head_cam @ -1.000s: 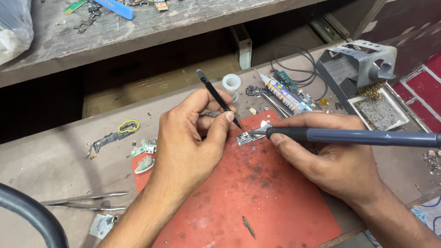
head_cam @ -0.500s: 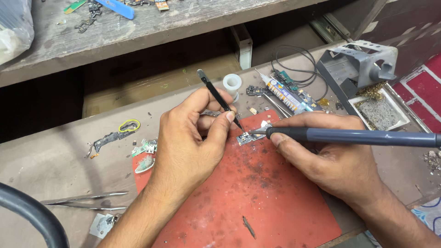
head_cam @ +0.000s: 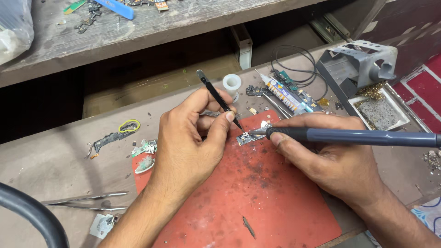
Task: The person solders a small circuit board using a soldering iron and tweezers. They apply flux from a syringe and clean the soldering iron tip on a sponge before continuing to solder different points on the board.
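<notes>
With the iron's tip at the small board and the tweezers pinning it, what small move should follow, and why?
Probably keep the left hand steady on the black tweezers, since their tip meets the small circuit board lying loose on the red mat. The right hand could then ease the soldering iron slightly along the board's edge, where its tip appears to touch.

left hand [head_cam: 190, 142]: black tweezers [head_cam: 219, 98] | right hand [head_cam: 335, 154]: soldering iron [head_cam: 349, 136] | tip on small board [head_cam: 245, 138]

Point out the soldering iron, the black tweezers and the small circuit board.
soldering iron [head_cam: 353, 137], head view, middle of its grey handle
black tweezers [head_cam: 216, 95], head view, mid shaft above the fingers
small circuit board [head_cam: 244, 138], head view, its centre
</notes>
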